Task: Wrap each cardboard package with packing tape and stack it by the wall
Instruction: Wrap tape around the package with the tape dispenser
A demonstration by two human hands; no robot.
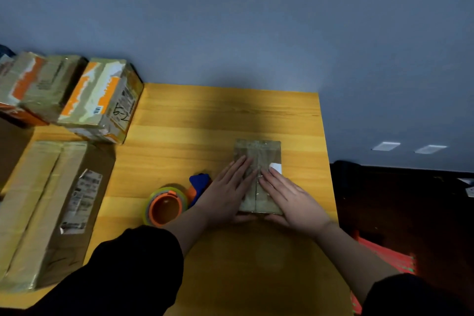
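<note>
Head view is showing both hands lying flat on a small flat brown cardboard package (pixel 257 177) on the yellow wooden counter (pixel 195 136). The left hand (pixel 225 195) and the right hand (pixel 289 197) are pressing with straight fingers on its top, one on each side of the middle seam; they are gripping nothing. The package is looking shiny, so I judge that tape is already on it and is being smoothed down. Just left of the left hand the orange and blue tape dispenser with a clear roll (pixel 169 202) is resting on the counter. Further left a long brown carton (pixel 48 213) is lying, and beyond it two taped boxes with orange print (pixel 100 100) are standing near the grey wall (pixel 256 20). The small package is not yet stacked.
</note>
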